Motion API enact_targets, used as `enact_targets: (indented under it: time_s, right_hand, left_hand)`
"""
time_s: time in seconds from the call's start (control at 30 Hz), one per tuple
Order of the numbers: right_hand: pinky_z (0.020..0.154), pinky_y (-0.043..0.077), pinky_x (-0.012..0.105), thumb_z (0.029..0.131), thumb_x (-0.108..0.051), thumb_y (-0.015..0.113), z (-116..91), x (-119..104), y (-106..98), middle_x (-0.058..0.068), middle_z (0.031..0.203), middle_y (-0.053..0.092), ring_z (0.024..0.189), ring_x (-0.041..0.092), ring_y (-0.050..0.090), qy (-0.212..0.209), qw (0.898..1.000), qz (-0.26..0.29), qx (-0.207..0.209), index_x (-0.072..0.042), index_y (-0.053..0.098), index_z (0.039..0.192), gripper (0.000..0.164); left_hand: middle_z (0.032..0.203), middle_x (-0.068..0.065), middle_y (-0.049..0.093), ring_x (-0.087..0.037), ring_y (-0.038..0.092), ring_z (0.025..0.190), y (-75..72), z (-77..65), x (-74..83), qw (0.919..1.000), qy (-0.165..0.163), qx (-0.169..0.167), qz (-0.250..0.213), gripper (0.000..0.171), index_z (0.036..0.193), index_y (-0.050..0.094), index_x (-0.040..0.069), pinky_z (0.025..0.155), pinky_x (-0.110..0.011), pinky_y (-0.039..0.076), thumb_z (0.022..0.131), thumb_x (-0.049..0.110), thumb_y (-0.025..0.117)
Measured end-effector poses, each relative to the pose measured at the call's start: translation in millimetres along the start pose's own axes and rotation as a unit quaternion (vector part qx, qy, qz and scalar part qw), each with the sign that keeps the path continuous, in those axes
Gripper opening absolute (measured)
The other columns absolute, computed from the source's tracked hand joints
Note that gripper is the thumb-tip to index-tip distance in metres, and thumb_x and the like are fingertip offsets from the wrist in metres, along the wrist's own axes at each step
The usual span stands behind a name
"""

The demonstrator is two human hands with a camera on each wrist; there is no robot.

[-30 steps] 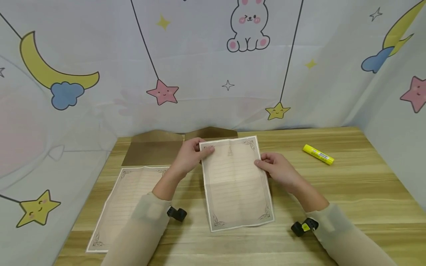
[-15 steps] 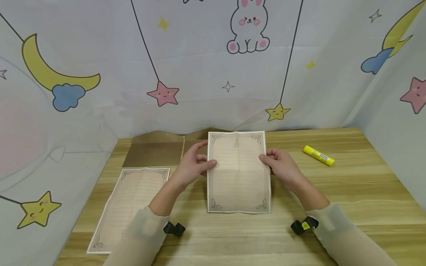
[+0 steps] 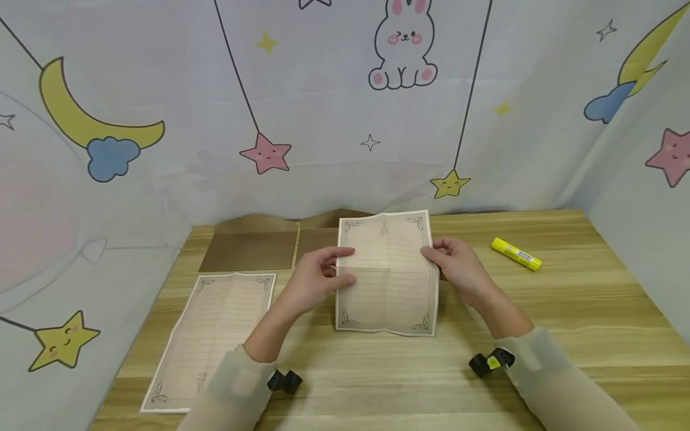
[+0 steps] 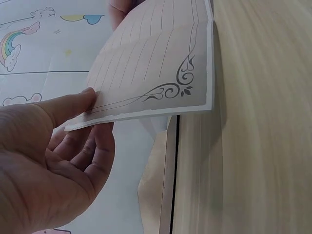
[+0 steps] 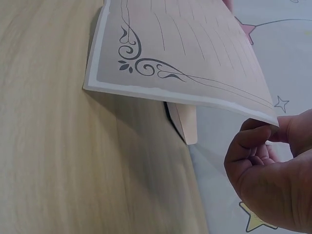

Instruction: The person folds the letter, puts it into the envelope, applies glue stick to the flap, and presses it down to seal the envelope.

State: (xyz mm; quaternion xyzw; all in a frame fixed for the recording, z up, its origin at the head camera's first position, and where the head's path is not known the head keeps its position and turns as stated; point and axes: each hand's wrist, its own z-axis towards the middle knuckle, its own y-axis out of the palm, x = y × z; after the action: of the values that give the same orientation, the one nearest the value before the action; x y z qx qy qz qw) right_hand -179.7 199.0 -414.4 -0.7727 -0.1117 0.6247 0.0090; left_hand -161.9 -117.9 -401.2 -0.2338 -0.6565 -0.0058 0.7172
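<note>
A cream sheet of letter paper (image 3: 385,287), with printed lines, scrolled corners and crossing fold creases, is held up above the table. My left hand (image 3: 315,278) holds its left edge; in the left wrist view the thumb (image 4: 78,103) lies on the lined face, with fingers behind. On the opposite edge my right hand (image 3: 458,266) pinches the paper between thumb and curled fingers, as the right wrist view shows (image 5: 273,165). A second, matching sheet (image 3: 226,323) lies flat at left, partly under the left forearm.
Two brown envelopes (image 3: 250,251) lie side by side at the back with flaps up, the right one partly hidden by the held sheet. A yellow glue stick (image 3: 516,254) lies at back right. A printed curtain (image 3: 323,120) hangs behind the wooden table (image 3: 566,335).
The held sheet has shifted right and up from its slanted pose and now tips back more. My left hand has slid from its top left corner down the left edge. The right hand keeps its hold.
</note>
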Motion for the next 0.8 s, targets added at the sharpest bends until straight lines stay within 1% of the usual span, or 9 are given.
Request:
enact_targets:
  time_s: [0.07,0.13,0.2,0.23,0.33,0.43,0.53,0.67,0.8]
  right_hand:
    - [0.077,0.062,0.03,0.111,-0.024,0.061,-0.1,-1.2,0.7,0.012,0.106,0.074,0.085,0.016,0.072,-0.002,1.0,0.008,-0.002,0.007,0.049,0.141,0.045]
    - [0.079,0.062,0.031,0.11,-0.024,0.061,-1.3,-3.2,0.5,0.018,0.115,0.073,0.089,0.017,0.074,-0.006,1.0,0.013,-0.002,0.003,0.04,0.154,0.055]
    - [0.082,0.062,0.033,0.11,-0.025,0.062,-3.3,-5.7,-0.3,0.024,0.124,0.07,0.093,0.019,0.075,-0.013,1.0,0.012,-0.004,-0.004,0.033,0.161,0.063]
    - [0.082,0.062,0.033,0.11,-0.025,0.062,-4.6,-7.1,-0.8,0.025,0.127,0.069,0.094,0.02,0.074,-0.018,1.0,0.009,-0.004,-0.006,0.033,0.162,0.062]
    - [0.079,0.058,0.03,0.111,-0.03,0.061,-8.4,-11.1,-2.6,0.021,0.13,0.066,0.098,0.018,0.067,-0.039,0.999,-0.021,-0.003,-0.006,0.046,0.156,0.054]
    - [0.077,0.054,0.03,0.11,-0.036,0.061,-11.8,-14.2,-3.8,0.014,0.127,0.064,0.1,0.021,0.058,-0.065,0.996,-0.054,-0.01,-0.004,0.059,0.144,0.048]
    - [0.08,0.053,0.032,0.108,-0.036,0.066,-14.4,-16.1,-5.6,0.012,0.121,0.062,0.1,0.024,0.056,-0.098,0.991,-0.085,-0.028,-0.003,0.062,0.141,0.047]
    - [0.088,0.055,0.039,0.107,-0.032,0.068,-15.9,-17.0,-7.8,0.013,0.118,0.065,0.101,0.027,0.06,-0.128,0.984,-0.12,-0.036,-0.005,0.065,0.137,0.04]
    - [0.09,0.055,0.042,0.11,-0.034,0.063,-16.5,-19.2,-9.0,0.011,0.12,0.068,0.104,0.029,0.06,-0.131,0.981,-0.145,-0.015,-0.006,0.068,0.131,0.036]
  left_hand:
    - [0.093,-0.004,0.075,-0.012,0.06,0.071,0.6,-0.5,0.7,0.9996,0.001,0.012,0.024,0.046,0.135,0.071,0.006,0.062,-0.022,0.05,0.091,0.004,0.084]
    - [0.078,0.002,0.066,-0.011,0.052,0.067,0.8,-0.9,1.7,0.9985,0.005,0.025,0.047,0.039,0.129,0.074,0.008,0.059,-0.022,0.044,0.091,0.007,0.085]
    - [0.068,0.005,0.054,-0.011,0.045,0.064,0.6,-1.2,2.8,0.9972,0.007,0.037,0.065,0.032,0.123,0.077,0.009,0.057,-0.023,0.039,0.092,0.011,0.085]
    - [0.066,0.006,0.053,-0.01,0.044,0.064,0.4,-1.2,3.5,0.9967,0.009,0.041,0.07,0.029,0.12,0.078,0.01,0.056,-0.023,0.038,0.092,0.012,0.085]
    - [0.064,0.004,0.054,-0.012,0.043,0.063,-0.6,-0.5,4.9,0.9959,0.014,0.052,0.073,0.023,0.116,0.079,0.011,0.056,-0.024,0.038,0.094,0.015,0.084]
    - [0.068,0.0,0.064,-0.015,0.05,0.063,-2.2,0.8,5.5,0.9951,0.016,0.063,0.074,0.02,0.115,0.08,0.011,0.057,-0.025,0.044,0.096,0.018,0.082]
    - [0.073,-0.002,0.071,-0.018,0.06,0.066,-4.6,2.1,6.4,0.9949,0.018,0.074,0.066,0.019,0.115,0.08,0.01,0.062,-0.03,0.053,0.098,0.018,0.08]
    - [0.084,-0.003,0.078,-0.02,0.066,0.072,-7.9,3.8,6.7,0.9953,0.025,0.081,0.045,0.016,0.113,0.079,0.006,0.07,-0.046,0.06,0.1,0.016,0.077]
    - [0.091,-0.006,0.079,-0.018,0.066,0.076,-10.5,6.4,6.1,0.996,0.031,0.08,0.025,0.015,0.11,0.079,0.004,0.07,-0.042,0.061,0.102,0.016,0.075]
